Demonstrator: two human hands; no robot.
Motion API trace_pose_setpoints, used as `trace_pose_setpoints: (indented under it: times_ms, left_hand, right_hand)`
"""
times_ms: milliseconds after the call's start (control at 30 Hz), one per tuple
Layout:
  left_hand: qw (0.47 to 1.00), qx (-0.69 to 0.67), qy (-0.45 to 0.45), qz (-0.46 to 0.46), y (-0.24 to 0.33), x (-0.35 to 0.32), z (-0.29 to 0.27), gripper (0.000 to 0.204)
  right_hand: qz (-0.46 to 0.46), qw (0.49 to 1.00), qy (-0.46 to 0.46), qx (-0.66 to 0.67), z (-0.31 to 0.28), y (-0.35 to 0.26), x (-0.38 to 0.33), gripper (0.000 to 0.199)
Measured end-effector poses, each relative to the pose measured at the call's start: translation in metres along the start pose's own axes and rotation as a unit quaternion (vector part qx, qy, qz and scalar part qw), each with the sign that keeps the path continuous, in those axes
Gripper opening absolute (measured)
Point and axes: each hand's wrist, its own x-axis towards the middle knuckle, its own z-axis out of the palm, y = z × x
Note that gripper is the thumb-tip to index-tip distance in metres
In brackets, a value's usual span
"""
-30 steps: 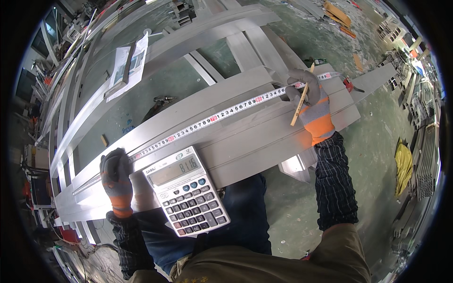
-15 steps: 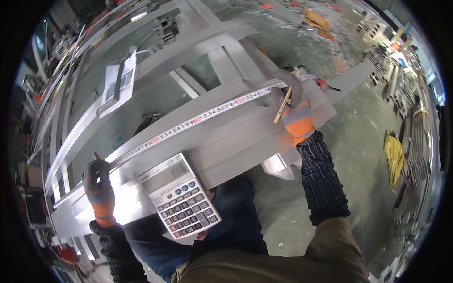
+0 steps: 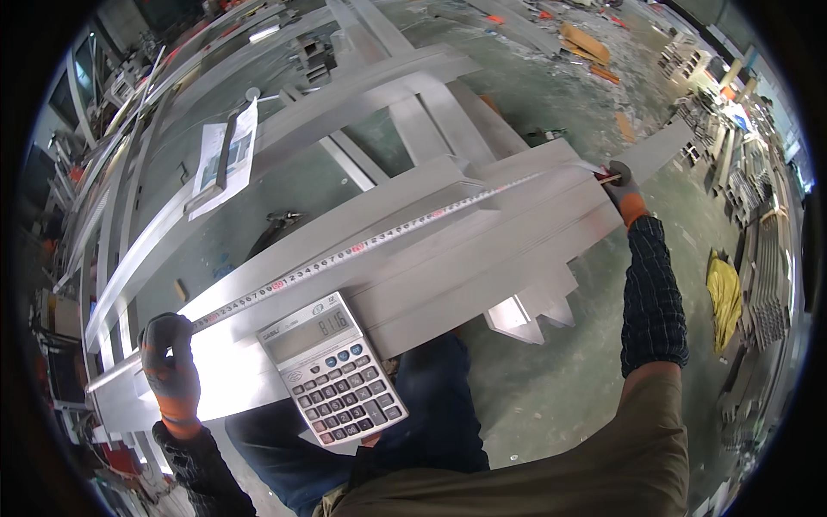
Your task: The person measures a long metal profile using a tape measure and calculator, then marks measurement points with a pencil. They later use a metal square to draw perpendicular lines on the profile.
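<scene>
A steel tape measure blade [image 3: 402,228] stretches across the long grey metal profile [image 3: 431,289], rising from lower left to upper right. At its left end my left hand [image 3: 168,370], in a grey and orange glove, is closed on the blade, thumb and fingers pinched. My gloved right hand [image 3: 624,183] is closed at the profile's far right end, around the red tape measure case [image 3: 601,176], which mostly hides behind the fingers. A thin light stick shows beside that case. A silver calculator [image 3: 301,347] lies tilted on the profile's near edge, close to my left hand.
More metal profiles [image 3: 413,129] form a frame beyond the work. A paper sheet [image 3: 237,142] with a dark bar on it rests on one rail. Stacked metal lengths [image 3: 762,267] and a yellow cloth [image 3: 724,289] lie on the floor at right. Orange scraps [image 3: 584,43] lie far off.
My right hand has moved right along the profile to the tape's case; the wooden stick no longer shows across its fingers. My left hand has shifted slightly down and left.
</scene>
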Motion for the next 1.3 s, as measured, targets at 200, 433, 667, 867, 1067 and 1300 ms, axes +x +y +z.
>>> trace_pose_setpoints:
  times_ms: [200,433,667,867,1067,1300]
  left_hand:
    - [0.999,0.045,-0.003,0.010,0.016,0.001,-0.017,0.005]
    - [0.997,0.071,-0.021,0.038,0.022,0.009,-0.019,0.008]
    - [0.991,0.107,-0.024,0.075,0.034,0.010,-0.037,0.009]
    - [0.997,0.065,-0.015,-0.049,-0.018,-0.019,-0.118,0.004]
    - [0.983,0.154,-0.088,-0.058,-0.045,-0.082,-0.242,0.007]
    - [0.968,0.130,-0.103,-0.190,-0.025,-0.135,-0.354,0.022]
  right_hand:
    - [-0.084,0.994,-0.061,0.021,0.035,-0.024,-0.008,0.062]
    - [-0.044,0.995,-0.028,-0.081,0.023,-0.053,-0.012,0.061]
    - [-0.097,0.986,-0.037,-0.128,-0.068,-0.153,-0.016,0.059]
    - [-0.155,0.976,-0.154,0.025,-0.127,-0.255,-0.100,0.049]
    - [-0.172,0.956,-0.237,0.021,-0.116,-0.284,-0.217,0.030]
    - [0.052,0.925,-0.347,0.143,-0.082,-0.250,-0.373,0.019]
